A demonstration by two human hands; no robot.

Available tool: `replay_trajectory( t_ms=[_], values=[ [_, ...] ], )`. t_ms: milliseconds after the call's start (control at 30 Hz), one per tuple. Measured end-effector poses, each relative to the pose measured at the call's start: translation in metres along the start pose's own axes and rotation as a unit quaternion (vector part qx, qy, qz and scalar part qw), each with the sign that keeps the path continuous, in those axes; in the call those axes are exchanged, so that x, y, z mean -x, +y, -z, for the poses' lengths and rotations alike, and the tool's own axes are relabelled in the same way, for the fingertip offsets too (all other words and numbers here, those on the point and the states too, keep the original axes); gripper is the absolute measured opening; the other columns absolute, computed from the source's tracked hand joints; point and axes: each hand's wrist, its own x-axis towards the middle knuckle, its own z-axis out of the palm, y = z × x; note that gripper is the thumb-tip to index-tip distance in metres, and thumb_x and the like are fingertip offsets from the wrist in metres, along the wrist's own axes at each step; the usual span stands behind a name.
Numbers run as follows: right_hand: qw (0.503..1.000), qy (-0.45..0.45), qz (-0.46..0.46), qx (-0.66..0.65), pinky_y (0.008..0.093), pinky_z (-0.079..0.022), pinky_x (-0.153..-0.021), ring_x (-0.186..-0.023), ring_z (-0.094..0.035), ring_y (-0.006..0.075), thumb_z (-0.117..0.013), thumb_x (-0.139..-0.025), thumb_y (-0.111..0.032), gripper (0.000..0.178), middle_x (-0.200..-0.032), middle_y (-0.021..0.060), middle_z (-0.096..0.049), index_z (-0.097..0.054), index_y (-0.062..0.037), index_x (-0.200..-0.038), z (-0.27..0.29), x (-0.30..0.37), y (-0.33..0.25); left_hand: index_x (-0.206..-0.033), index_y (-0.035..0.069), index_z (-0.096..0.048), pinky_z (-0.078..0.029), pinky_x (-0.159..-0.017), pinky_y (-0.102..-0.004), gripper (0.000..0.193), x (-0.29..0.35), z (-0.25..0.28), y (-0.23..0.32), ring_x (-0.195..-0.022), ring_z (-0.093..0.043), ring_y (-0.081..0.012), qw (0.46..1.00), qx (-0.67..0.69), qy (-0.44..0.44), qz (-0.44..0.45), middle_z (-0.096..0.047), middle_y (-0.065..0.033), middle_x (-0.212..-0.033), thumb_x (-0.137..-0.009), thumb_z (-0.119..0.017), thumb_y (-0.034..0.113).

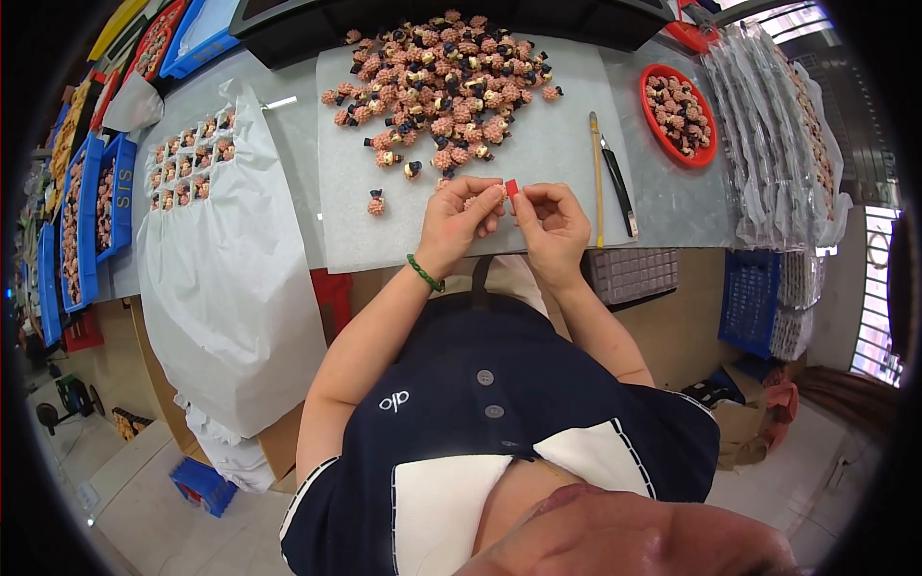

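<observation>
My left hand [460,219] is closed, its fingertips pinching a small pink bumpy figurine [497,192] that they mostly cover. Right beside it, my right hand [551,228] grips a small flat red piece [511,187] between thumb and finger. The red piece meets or nearly meets the figurine; I cannot tell which. Both hands are over the front part of a white paper sheet [351,242]. Beyond them spreads a heap of pink figurines [447,101] with dark and cream parts. One single figurine [376,203] lies apart, left of my left hand.
To the right are a thin brush [596,182], black tweezers [619,187] and a red bowl [714,144] of figurines. Stacked clear trays [768,144] stand farther right. At left lie a partly wrapped compartment tray [192,161] and blue bins [120,197]. A black crate [279,38] borders the back.
</observation>
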Motion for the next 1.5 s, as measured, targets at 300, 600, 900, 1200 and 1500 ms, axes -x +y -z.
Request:
replay_trajectory(
  t_ms=[300, 600, 900, 1200, 1500],
  values=[
    [1.0, -0.014, 0.01, 0.02, 0.0208, -0.046, -0.06, -0.069, -0.055, 0.0105, -0.058, -0.077, 0.006, 0.011, -0.082, 0.0062, -0.053, -0.052, 0.0026, -0.086, 0.001, -0.004, -0.006, -0.101, 0.0, -0.056, -0.037, -0.049, -0.0157, 0.02, 0.0, 0.001, -0.002, -0.059, -0.049, -0.0044, 0.999, -0.03, -0.013, -0.022, -0.056, -0.0015, -0.073, -0.085, -0.054, 0.013],
    [0.999, -0.037, -0.028, 0.015, 0.02, -0.046, -0.059, -0.068, -0.056, 0.0096, -0.058, -0.077, 0.006, 0.01, -0.08, 0.0051, -0.055, -0.052, 0.0018, -0.084, 0.004, -0.003, -0.01, -0.101, 0.0, -0.057, -0.04, -0.05, -0.0166, 0.022, 0.002, 0.002, -0.004, -0.06, -0.05, -0.0045, 0.999, -0.031, -0.004, -0.015, -0.057, -0.0023, -0.075, -0.084, -0.057, 0.013],
    [0.999, -0.025, -0.014, 0.023, 0.0198, -0.047, -0.059, -0.067, -0.055, 0.009, -0.058, -0.076, 0.006, 0.01, -0.08, 0.0049, -0.053, -0.052, 0.0027, -0.083, 0.008, -0.001, -0.012, -0.1, -0.001, -0.052, -0.043, -0.054, -0.0196, 0.024, 0.002, -0.005, -0.006, -0.065, -0.052, -0.0068, 0.997, -0.059, 0.035, -0.044, -0.058, -0.0034, -0.079, -0.082, -0.06, 0.013],
    [0.998, -0.043, -0.03, 0.038, 0.0193, -0.045, -0.058, -0.067, -0.055, 0.0089, -0.059, -0.076, 0.006, 0.009, -0.079, 0.0047, -0.053, -0.053, 0.003, -0.083, 0.009, -0.007, -0.015, -0.096, -0.002, -0.054, -0.043, -0.056, -0.0185, 0.021, 0.003, -0.007, -0.007, -0.067, -0.052, -0.0054, 0.997, -0.05, 0.039, -0.052, -0.058, -0.004, -0.083, -0.079, -0.062, 0.007],
    [0.996, -0.042, -0.081, 0.014, 0.0176, -0.044, -0.055, -0.065, -0.055, 0.0071, -0.059, -0.077, 0.005, 0.008, -0.075, 0.0034, -0.056, -0.053, 0.0019, -0.082, 0.018, -0.008, -0.018, -0.095, -0.002, -0.057, -0.043, -0.065, -0.0196, 0.02, 0.0, -0.008, -0.017, -0.075, -0.051, -0.0069, 0.99, -0.075, 0.015, -0.122, -0.057, -0.0033, -0.083, -0.075, -0.063, -0.001]
  ],
)
